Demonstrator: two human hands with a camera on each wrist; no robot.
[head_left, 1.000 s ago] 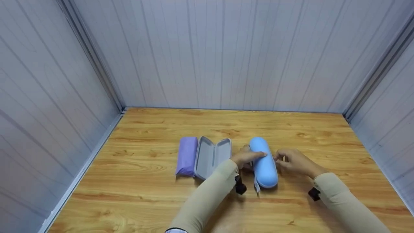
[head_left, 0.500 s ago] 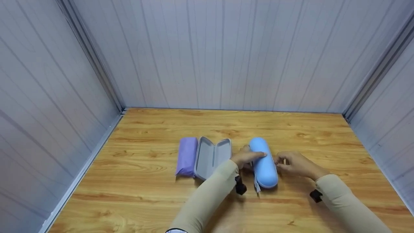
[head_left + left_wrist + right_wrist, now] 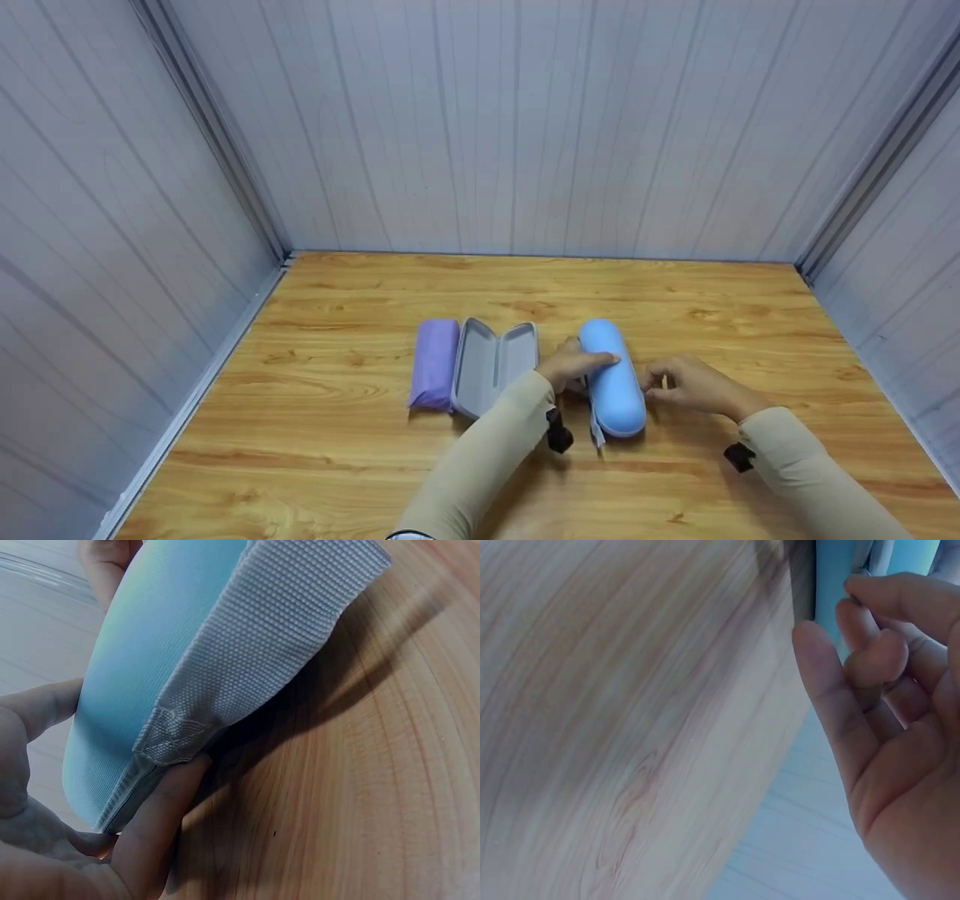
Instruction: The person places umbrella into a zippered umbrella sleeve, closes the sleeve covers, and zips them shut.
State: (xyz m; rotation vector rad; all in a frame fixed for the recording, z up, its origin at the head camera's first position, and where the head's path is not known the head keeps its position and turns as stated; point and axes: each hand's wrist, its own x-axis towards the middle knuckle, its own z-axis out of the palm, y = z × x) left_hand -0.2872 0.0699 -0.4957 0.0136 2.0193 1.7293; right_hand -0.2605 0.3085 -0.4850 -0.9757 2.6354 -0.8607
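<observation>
A light blue, rounded zip case (image 3: 618, 401) lies on the wooden table, its long side running away from me. My left hand (image 3: 568, 365) grips it from the left, thumb on top and other fingers low at its seam, as the left wrist view shows. A grey woven strap (image 3: 255, 630) hangs from the near end of the case. At the right side of the case, my right hand (image 3: 694, 386) has thumb and forefinger pinched together at the zip seam (image 3: 862, 555). The zipper pull is mostly hidden between those fingertips (image 3: 853, 589).
Left of my left hand an open grey hard case (image 3: 474, 375) lies spread with its lining up. A purple wrapped packet (image 3: 435, 364) lies against its left side. Pale panel walls (image 3: 480, 127) enclose the table (image 3: 315, 450) at the back and both sides.
My right hand has slid slightly toward me along the right side of the blue case, fingers still pinched. The left hand and the case stay in place.
</observation>
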